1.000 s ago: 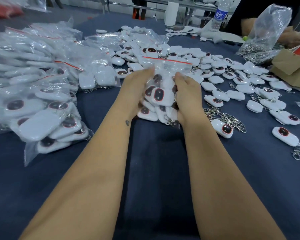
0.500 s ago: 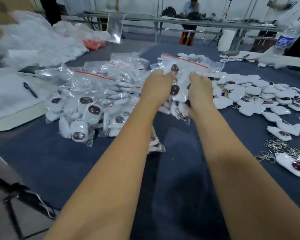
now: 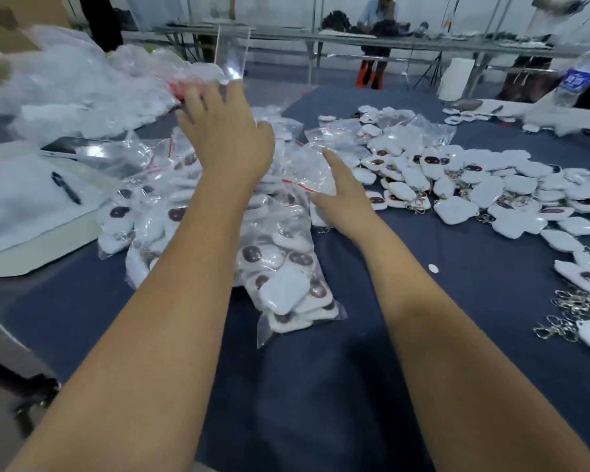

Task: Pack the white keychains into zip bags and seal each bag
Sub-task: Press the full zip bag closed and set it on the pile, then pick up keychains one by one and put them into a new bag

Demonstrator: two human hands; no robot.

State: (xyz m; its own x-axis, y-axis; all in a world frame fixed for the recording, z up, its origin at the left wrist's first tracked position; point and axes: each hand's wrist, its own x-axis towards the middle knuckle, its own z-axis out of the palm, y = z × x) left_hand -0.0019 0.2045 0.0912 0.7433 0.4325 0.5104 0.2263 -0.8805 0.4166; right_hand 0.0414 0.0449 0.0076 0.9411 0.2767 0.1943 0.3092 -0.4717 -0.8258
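Observation:
My left hand (image 3: 227, 131) reaches forward over the heap of filled zip bags (image 3: 286, 294), fingers straight and spread, holding nothing. Its fingertips are just below an upright clear plastic sheet or bag (image 3: 232, 52); whether they touch it I cannot tell. My right hand (image 3: 341, 199) lies relaxed on the right side of the heap, index finger stretched out against a filled bag with a red seal strip (image 3: 304, 172). Loose white keychains (image 3: 491, 189) with dark oval marks cover the blue cloth (image 3: 321, 386) to the right.
A white board with papers and a black pen (image 3: 65, 187) lies at the left, a dark phone or tablet (image 3: 72, 148) behind it. Crumpled white plastic (image 3: 65, 86) is piled far left. Metal key rings (image 3: 576, 311) lie at the right edge; a water bottle (image 3: 579, 73) stands far right.
Both hands held one filled bag and carried it left to the heap. Now they have let go of it; my left hand has stretched forward and my right hand rests on the heap.

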